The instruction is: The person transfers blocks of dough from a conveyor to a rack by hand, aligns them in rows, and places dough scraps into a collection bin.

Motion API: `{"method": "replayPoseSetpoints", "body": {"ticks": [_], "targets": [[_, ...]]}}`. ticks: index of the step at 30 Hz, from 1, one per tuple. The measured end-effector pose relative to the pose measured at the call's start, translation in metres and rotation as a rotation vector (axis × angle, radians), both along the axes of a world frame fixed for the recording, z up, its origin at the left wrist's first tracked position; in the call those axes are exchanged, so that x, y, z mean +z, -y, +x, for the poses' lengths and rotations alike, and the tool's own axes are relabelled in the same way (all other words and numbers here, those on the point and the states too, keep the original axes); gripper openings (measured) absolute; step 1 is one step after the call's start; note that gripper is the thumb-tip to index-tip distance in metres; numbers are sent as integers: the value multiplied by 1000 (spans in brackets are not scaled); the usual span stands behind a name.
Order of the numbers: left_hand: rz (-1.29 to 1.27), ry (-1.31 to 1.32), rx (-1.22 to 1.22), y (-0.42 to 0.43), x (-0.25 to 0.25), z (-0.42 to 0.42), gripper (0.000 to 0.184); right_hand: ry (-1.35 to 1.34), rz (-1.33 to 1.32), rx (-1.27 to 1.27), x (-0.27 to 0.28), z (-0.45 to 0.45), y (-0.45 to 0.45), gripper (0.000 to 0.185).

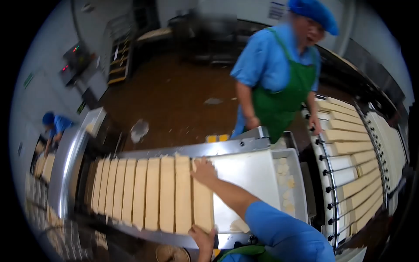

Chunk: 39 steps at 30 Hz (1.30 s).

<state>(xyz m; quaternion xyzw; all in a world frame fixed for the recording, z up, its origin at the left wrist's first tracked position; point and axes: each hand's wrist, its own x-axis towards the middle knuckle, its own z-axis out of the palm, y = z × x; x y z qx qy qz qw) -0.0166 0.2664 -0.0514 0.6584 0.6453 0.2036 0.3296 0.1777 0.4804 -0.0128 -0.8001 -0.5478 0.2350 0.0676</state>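
Several long, pale dough strips lie side by side across the white belt of a metal-framed conveyor. My right hand rests on the far end of the rightmost strip, its fingers curled over that end. At the near end of the same strip is my left hand, with its fingers against the dough and the thumb side up. The strip lies flat on the belt, close beside its neighbour.
A tray with dough scraps borders the belt's right end. Further right, a rack carries more strips. A co-worker in a green apron stands beyond the conveyor; another person is at far left. A steel housing spans the belt's left end.
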Motion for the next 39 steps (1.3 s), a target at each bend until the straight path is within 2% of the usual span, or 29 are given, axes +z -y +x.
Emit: {"method": "replayPoseSetpoints", "body": {"ticks": [3, 4, 5, 6, 7, 8, 10, 11, 12, 13, 14, 16, 17, 19, 24, 28, 30, 31, 33, 36, 38, 39], "targets": [[-14, -68, -21, -2, -15, 6, 88, -50, -3, -94, 8, 27, 20, 73], [8, -63, -38, -4, -19, 9, 88, -18, 1, -209, 7, 40, 30, 73], [-14, -82, -114, -5, -23, 13, 89, 8, 0, -324, 5, 54, 41, 73], [-41, -107, -191, -4, -8, 20, 90, 29, 9, -403, 2, 72, 53, 81], [-107, -22, -254, -2, 7, 30, 86, 27, -41, -467, -1, 92, 65, 84], [-21, 41, -445, -2, -9, 32, 87, 23, -98, -535, 1, 113, 78, 87], [-141, -13, -510, 8, 0, 61, 91, 226, -31, -456, -7, 144, 116, 93], [-154, -44, -505, 12, 14, 77, 90, 84, 15, -526, 11, 153, 140, 95], [-163, -73, -509, 18, 24, 93, 89, 64, 35, -626, 3, 163, 152, 94], [-116, -61, -496, 20, 13, 104, 91, 3, 69, -708, 2, 172, 168, 94], [-34, -40, -506, 24, 10, 116, 86, -61, 90, -849, 14, 179, 186, 87], [100, -1, -517, 31, 13, 139, 76, -148, 338, -951, 10, 202, 233, 78], [97, -2, -565, 38, 21, 152, 76, -144, 339, -1000, 14, 210, 259, 78], [152, 77, -554, 48, 43, 190, 72, -114, 595, -1169, 42, 234, 304, 72], [302, 267, -813, 84, 69, 285, 75, 16, 723, -1429, 66, 332, 425, 74], [350, 431, -1049, 117, 94, 365, 72, 75, 666, -1535, 70, 409, 504, 79], [350, 417, -1098, 131, 106, 399, 73, 109, 352, -1530, 76, 443, 535, 69], [335, 407, -1157, 137, 110, 414, 73, 103, 357, -1519, 75, 462, 550, 69], [259, 414, -1224, 139, 107, 441, 73, 198, -24, -1321, 65, 497, 576, 62], [124, 433, -1305, 152, 108, 472, 72, 312, 38, -1344, 45, 545, 601, 60], [-78, 484, -1308, 165, 110, 488, 70, 310, 15, -1334, 44, 566, 613, 61], [-71, 477, -1302, 169, 105, 494, 70, 269, 9, -1348, 45, 574, 618, 61]]}}
